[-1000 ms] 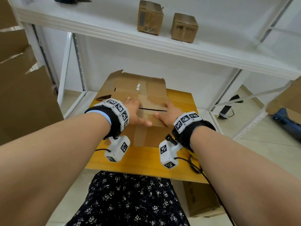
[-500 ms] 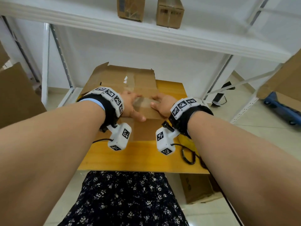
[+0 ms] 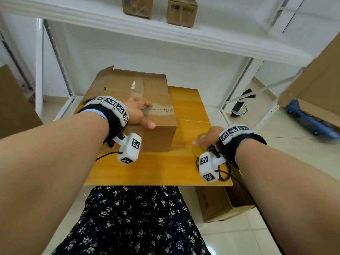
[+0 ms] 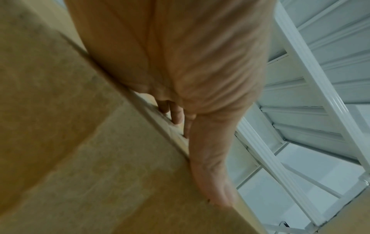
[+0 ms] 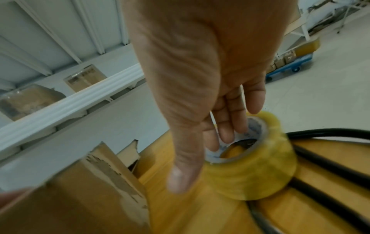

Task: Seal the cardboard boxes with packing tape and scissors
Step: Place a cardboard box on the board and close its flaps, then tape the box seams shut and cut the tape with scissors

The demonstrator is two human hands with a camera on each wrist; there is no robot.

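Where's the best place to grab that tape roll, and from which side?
Probably from above, through the core. The tape roll lies flat on the table with its hole facing up, so fingers go into the hole and the thumb presses the outer wall. The right hand already has fingers in the core.

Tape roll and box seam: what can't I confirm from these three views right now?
- Tape roll: motion-blurred in the right wrist view, so its loose end cannot be found; in the head view the right hand covers most of it.
- Cardboard box: the left hand hides part of the flap seam in the head view; the left wrist view is blurred.
- Scissors: not in any view.
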